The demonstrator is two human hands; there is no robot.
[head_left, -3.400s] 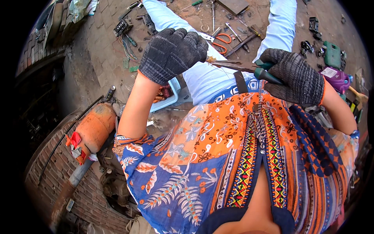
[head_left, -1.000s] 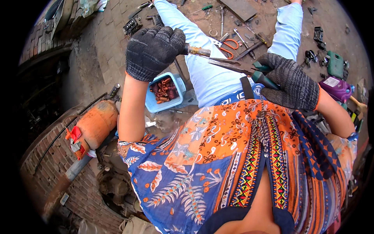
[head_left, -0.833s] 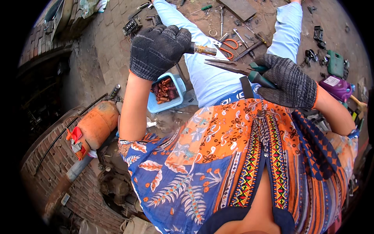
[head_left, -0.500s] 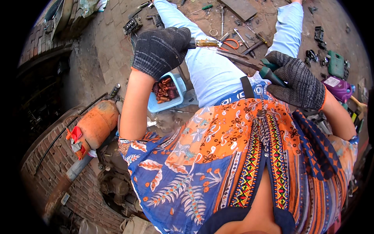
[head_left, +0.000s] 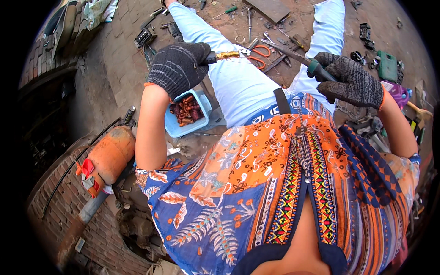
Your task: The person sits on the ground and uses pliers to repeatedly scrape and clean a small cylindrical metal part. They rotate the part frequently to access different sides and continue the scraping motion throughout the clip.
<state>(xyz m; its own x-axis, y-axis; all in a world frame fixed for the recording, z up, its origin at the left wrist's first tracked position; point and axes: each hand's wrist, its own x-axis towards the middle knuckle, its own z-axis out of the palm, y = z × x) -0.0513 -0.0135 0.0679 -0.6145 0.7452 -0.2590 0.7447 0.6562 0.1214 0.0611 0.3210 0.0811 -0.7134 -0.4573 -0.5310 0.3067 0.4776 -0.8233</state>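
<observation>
My gloved left hand is closed on a short cylindrical part with a dark end and a gold-copper body. A few fine wire strands trail by it, and a light metal piece shows at its tip. My gloved right hand is wrapped round the dark green handles of long-jawed pliers. Their jaws point up and to the left, apart from the cylindrical part, and look nearly together. Between my left forearm and my leg, a light blue plastic tub holds several reddish-brown copper wire coils.
Orange-handled scissors, screwdrivers and other tools lie on the ground between my legs. A green case and purple container are at the right. An orange gas cylinder lies at the left by brickwork.
My right hand has drawn the pliers away from the cylindrical part, and their jaws have come closer together. My left hand still holds the part. The whole view has shifted slightly.
</observation>
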